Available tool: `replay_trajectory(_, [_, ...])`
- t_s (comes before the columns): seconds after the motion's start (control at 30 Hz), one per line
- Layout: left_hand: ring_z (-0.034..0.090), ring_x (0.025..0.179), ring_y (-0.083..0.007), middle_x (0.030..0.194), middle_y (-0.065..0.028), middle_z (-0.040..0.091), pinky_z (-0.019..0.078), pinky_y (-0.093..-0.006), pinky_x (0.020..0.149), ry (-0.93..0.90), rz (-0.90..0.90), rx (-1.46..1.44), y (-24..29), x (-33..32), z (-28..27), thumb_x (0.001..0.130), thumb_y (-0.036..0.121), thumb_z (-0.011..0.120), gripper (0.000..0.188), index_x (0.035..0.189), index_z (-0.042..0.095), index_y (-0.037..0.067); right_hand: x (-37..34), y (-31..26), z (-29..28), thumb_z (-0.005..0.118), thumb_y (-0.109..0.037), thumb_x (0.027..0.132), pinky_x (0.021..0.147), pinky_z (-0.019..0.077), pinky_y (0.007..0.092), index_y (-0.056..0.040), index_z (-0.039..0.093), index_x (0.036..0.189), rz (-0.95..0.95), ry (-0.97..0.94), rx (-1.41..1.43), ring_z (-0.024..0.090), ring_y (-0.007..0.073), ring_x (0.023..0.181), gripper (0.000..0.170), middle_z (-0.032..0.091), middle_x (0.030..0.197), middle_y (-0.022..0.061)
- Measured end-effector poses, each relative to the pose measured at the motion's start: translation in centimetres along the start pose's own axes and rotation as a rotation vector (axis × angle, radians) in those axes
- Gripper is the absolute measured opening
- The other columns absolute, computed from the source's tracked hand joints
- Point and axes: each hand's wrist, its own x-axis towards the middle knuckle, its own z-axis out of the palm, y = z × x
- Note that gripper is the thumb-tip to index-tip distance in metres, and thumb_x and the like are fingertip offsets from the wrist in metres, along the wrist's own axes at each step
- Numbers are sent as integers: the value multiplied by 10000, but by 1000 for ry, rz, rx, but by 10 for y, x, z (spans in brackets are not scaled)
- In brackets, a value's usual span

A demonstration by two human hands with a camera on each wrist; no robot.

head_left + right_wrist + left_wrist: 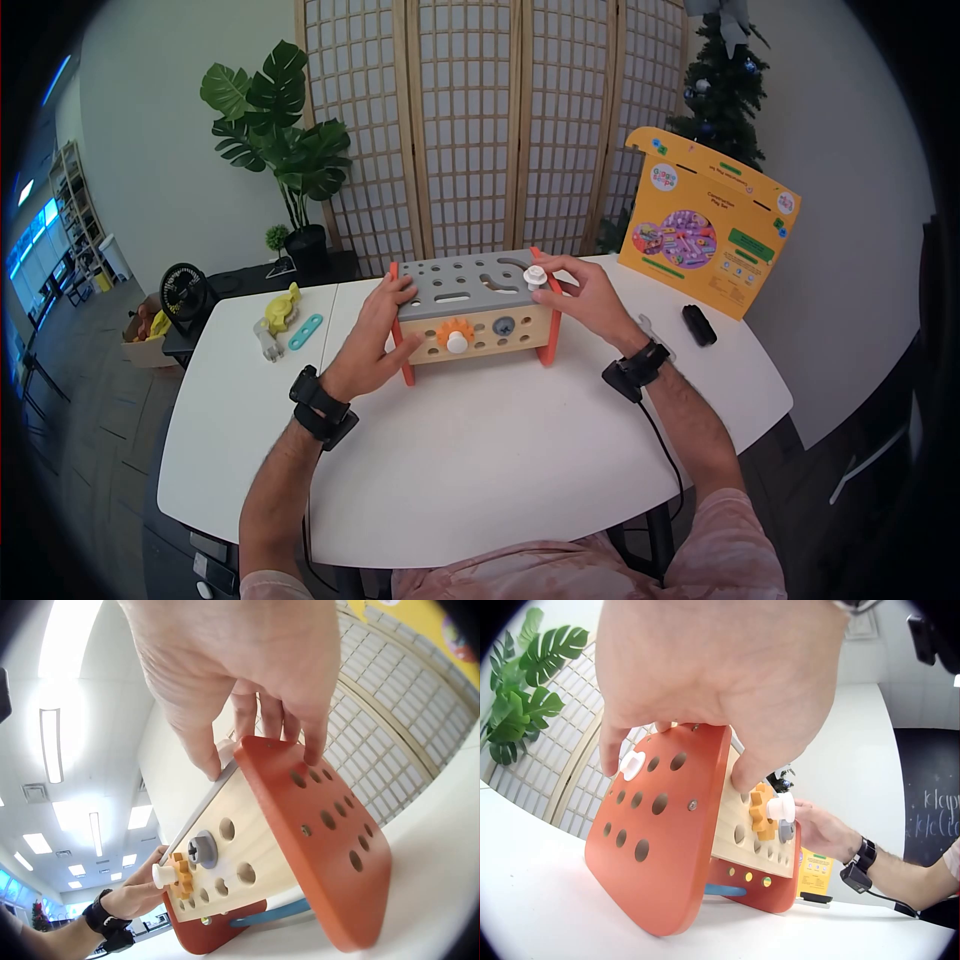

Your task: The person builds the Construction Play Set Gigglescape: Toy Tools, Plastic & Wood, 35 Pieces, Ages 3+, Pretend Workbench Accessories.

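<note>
A toy workbench point(468, 300) stands on the table, with a grey holed top, a pale wooden front and red-orange end panels point(660, 825). My left hand point(375, 335) grips its left end, thumb on the front and fingers over the top. At the top's right corner my right hand point(585, 300) pinches a white plastic bolt point(536, 276) between thumb and index finger; the right wrist view hides the bolt. On the front sit an orange gear point(181, 876) with a white bolt point(162, 876) through it and a grey screw point(202, 849) with a cross slot.
Left on the table point(420, 470) lie a yellow toy piece point(283, 308) and a teal strip point(305, 332). A yellow box point(710, 220) stands at the back right, with a black object point(699, 325) before it. A blue bar point(277, 912) shows beneath the workbench.
</note>
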Motion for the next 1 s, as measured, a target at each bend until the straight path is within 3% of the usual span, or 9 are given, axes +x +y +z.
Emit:
replay_trajectory(0.23, [262,1633,-465,1703,-264,371,241,-532,1332,-4,0,0,-1,0,0,1044,237,717,654,1579,443,-22,-1,1,0,869,-109,930,1230,494,478,-72,682,1307,-41,6,50,558,237,1467,422,646,1477,93])
replay_trajectory(0.33, [261,1645,-425,1720,-254,350,222,-508,1335,-15,-10,7,-1,0,0,1051,217,717,651,1590,431,-9,-4,-14,3,878,-110,926,1235,490,479,-80,656,1265,40,17,59,556,234,1467,406,638,1471,96])
replay_trajectory(0.5, [258,1636,-461,1707,-264,365,237,-534,1335,-9,-13,-4,0,0,0,1047,241,711,652,1581,443,-21,1,16,-5,875,-117,934,1250,475,466,-106,628,1400,-34,-21,54,538,226,1481,528,626,1461,75])
replay_trajectory(0.73, [264,1633,-463,1702,-265,373,240,-533,1334,-2,1,6,-1,0,0,1041,234,716,653,1577,448,-22,-2,0,-2,872,-117,939,1271,452,487,-115,617,1361,24,-48,26,527,224,1489,493,605,1492,80])
replay_trajectory(1.0, [268,1631,-465,1701,-264,375,241,-534,1333,0,4,3,-1,0,0,1042,222,714,646,1578,447,-19,-2,1,-3,852,-128,960,1280,440,492,-115,617,1443,24,-61,13,528,230,1485,537,597,1520,71])
